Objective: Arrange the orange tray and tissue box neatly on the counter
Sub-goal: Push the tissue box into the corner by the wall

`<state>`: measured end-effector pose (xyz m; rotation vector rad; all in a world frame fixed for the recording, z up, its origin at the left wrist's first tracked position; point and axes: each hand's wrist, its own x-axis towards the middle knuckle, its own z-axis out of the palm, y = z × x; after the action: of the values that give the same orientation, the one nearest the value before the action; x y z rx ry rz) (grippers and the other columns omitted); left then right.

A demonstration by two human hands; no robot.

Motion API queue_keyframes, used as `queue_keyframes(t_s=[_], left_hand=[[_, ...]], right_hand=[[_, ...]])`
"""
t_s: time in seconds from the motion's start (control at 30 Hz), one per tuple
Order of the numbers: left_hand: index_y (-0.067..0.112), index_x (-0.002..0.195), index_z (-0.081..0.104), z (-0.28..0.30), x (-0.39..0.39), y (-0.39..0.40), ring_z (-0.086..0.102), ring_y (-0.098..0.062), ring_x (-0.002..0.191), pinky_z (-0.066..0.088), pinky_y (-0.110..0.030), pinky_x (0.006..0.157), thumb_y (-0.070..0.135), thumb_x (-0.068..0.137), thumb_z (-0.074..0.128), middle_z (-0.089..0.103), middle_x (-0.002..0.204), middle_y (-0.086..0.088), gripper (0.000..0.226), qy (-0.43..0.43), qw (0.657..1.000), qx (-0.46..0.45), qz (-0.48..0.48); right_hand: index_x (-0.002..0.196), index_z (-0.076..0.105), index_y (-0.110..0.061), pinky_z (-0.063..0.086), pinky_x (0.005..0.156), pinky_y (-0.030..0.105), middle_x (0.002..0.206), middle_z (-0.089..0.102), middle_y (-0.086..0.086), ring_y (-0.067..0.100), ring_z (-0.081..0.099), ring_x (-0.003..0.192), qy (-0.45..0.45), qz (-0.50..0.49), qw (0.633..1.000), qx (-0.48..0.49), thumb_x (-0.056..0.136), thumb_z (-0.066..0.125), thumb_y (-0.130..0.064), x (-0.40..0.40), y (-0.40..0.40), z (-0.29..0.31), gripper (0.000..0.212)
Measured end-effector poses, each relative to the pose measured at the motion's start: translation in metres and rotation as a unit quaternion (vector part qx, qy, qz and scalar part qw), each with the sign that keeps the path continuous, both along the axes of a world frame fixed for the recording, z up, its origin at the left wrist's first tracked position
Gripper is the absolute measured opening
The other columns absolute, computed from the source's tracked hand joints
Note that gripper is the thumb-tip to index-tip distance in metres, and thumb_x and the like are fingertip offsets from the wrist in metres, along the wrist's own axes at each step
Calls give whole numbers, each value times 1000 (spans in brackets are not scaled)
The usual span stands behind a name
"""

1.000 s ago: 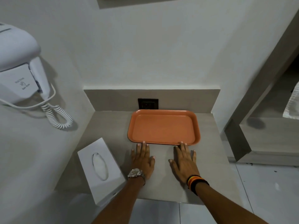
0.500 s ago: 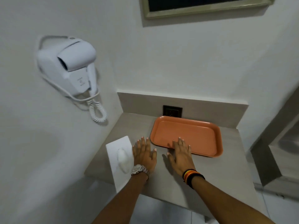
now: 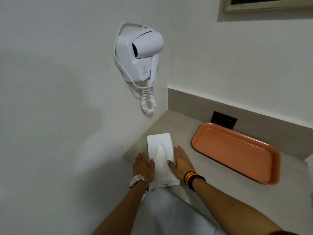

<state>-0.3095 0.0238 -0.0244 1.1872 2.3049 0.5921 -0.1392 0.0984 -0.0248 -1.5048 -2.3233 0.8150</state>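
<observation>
Presently: tissue box, at near edge of tabletop, flanked by left hand and right hand, both flat, uncurled, pressing its long sides. Orange tray lies apart, beyond right hand. Best slid inward evenly, parallel to tray.

Matt orange tray (plastic), white cardboard box

Tissue box: white, flat, rectangular, with an oval slot on top and a tissue showing in it. It lies flat at the front-left corner of the worktop, long axis front to back, near end slightly over the front edge. Tray: orange, rectangular, rounded corners, raised rim. It lies flat to the box's right, apart from it, near the back.
</observation>
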Motion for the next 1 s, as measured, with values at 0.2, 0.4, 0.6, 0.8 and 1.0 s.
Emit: queue_keyframes(t_s=[0.2, 0.4, 0.6, 0.8, 1.0], left_hand=[[15, 129, 60, -3, 11, 0, 62, -26, 107, 48, -32, 89, 25, 94, 61, 66, 128, -8, 36, -224, 964, 87, 110], [13, 126, 65, 5, 14, 17, 59, -24, 95, 45, -32, 83, 21, 89, 67, 68, 122, -10, 37, -305, 936, 72, 158], [12, 122, 65, 15, -5, 45, 61, -27, 97, 48, -34, 82, 20, 87, 68, 68, 121, -10, 36, -289, 948, 53, 125], [10, 128, 59, 34, -29, 120, 59, -31, 108, 48, -38, 86, 29, 87, 67, 62, 126, -12, 47, -260, 963, 22, 71], [10, 125, 62, 35, -56, 197, 59, -27, 96, 45, -34, 81, 26, 85, 67, 66, 118, -8, 44, -238, 971, 13, 5]], right_hand=[[151, 26, -14, 38, 105, 31, 146, 46, 7, 28, 47, 130, 162, -72, 973, -149, 95, 61, -24, -14, -3, -5, 67], [141, 42, -14, 46, 97, 33, 131, 57, 7, 22, 55, 112, 246, -119, 938, -212, 90, 64, -7, -20, 0, -1, 56], [139, 44, -18, 47, 80, 21, 122, 60, 3, 18, 58, 102, 316, -148, 909, -228, 86, 64, -4, -29, 7, 4, 59], [142, 37, -21, 42, 87, 27, 126, 56, 1, 20, 54, 108, 372, -188, 880, -228, 89, 62, -8, -50, 55, 26, 60], [141, 37, -23, 41, 72, 18, 124, 56, -3, 10, 54, 98, 381, -212, 870, -230, 90, 62, -13, -72, 113, 25, 58]])
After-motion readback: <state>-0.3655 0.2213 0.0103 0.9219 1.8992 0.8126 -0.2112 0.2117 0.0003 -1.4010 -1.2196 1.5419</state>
